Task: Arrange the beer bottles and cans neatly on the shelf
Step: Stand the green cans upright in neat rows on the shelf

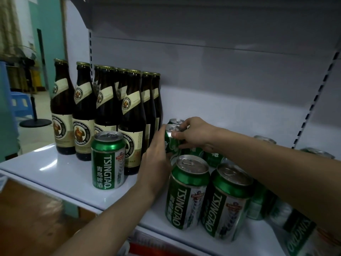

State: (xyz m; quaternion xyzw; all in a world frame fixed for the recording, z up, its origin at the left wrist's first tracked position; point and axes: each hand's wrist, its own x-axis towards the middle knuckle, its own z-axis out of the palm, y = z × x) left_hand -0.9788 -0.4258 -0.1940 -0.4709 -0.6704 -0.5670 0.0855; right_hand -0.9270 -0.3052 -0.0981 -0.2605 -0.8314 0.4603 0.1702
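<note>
Several dark brown beer bottles (108, 111) with cream labels stand in rows at the left of the white shelf (55, 169). Green Tsingtao cans crowd the right side. My right hand (193, 133) grips the top of a green can (170, 139) in the middle of the shelf. My left hand (156, 159) lies with straight fingers against that can's left side. One lone can (108, 159) stands in front of the bottles. Two cans (188, 189) (227, 200) stand at the front, right of my left forearm.
More cans (265, 139) sit behind and under my right arm, one at the bottom right corner (299, 235). The shelf's grey back panel and slotted uprights (313, 93) bound the space. A fan stand (35, 122) and blue stools are on the floor at left.
</note>
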